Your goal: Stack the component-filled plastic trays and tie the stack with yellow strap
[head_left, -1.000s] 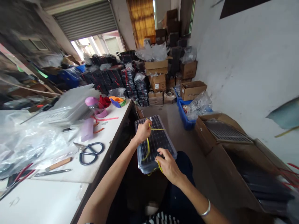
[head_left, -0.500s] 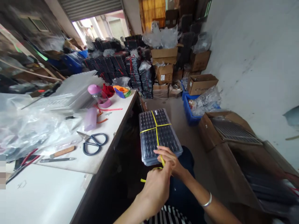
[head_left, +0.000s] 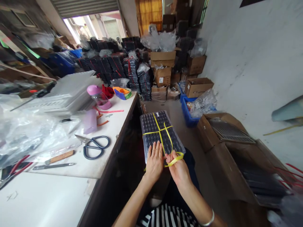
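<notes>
Tray bundle [head_left: 154, 138] looks stiff, slippery, best held by its sides; left hand [head_left: 154, 164] lies flat, fingers slightly apart; right hand [head_left: 179, 169] pinches yellow strap [head_left: 174, 160].

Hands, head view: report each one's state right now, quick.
Left hand: open, fingers extended over the near end of the black tray bundle.
Right hand: closed, fingers pinching the yellow strap.
</notes>
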Demonstrator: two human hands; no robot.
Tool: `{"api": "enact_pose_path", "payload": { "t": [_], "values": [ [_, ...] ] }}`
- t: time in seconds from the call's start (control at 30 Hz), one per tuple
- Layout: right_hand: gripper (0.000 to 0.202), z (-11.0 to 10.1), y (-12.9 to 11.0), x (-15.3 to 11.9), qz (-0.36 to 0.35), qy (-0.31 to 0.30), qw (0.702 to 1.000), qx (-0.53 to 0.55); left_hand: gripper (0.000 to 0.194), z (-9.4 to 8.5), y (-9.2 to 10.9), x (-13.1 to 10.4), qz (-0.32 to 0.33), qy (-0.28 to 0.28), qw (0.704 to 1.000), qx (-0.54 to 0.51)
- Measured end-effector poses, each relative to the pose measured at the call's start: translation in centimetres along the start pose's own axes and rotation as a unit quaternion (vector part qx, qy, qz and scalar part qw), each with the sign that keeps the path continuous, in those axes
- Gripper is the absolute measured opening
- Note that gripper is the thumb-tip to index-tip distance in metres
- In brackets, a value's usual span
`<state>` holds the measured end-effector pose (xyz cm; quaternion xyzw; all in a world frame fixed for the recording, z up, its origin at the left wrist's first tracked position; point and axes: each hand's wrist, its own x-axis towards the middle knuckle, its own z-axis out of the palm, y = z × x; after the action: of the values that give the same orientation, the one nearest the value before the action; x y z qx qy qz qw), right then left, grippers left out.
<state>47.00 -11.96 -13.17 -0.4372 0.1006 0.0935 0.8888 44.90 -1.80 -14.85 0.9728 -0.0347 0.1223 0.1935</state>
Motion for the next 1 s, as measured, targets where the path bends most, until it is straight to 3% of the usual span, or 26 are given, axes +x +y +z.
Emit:
{"api": "enact_pose_path", "payload": {
  "t": [0.1, 0.2, 0.47, 0.6, 0.87, 1.0],
  "values": [
    [0.036, 0.3, 0.0, -0.9, 0.002, 0.005, 1.0, 0.016, 0.048, -0.8, -0.9, 0.6, 0.014, -0.008, 1.0, 0.011],
    [0.036, 0.9, 0.0, -1.7, -0.006, -0.012, 1.0, 0.014, 0.042, -1.3, -3.2, 2.9, 0.014, -0.007, 1.0, 0.019],
    [0.042, 0.9, 0.3, -1.7, -0.004, -0.039, 0.998, -0.05, 0.037, -0.4, -8.8, 16.3, -0.053, 0.032, 0.994, 0.091],
    [0.044, 0.5, 0.7, -1.5, 0.004, -0.037, 0.997, -0.066, 0.037, -0.4, -10.2, 20.5, -0.06, 0.024, 0.991, 0.114],
    [0.044, 1.0, 0.7, -1.4, 0.015, -0.031, 0.996, -0.08, 0.04, 0.0, -12.2, 23.3, -0.083, -0.036, 0.989, 0.12],
    [0.041, 1.3, 0.3, -2.0, 0.0, -0.032, 0.996, -0.084, 0.042, -0.4, -11.3, 22.3, -0.078, -0.035, 0.991, 0.1]
  ]
}}
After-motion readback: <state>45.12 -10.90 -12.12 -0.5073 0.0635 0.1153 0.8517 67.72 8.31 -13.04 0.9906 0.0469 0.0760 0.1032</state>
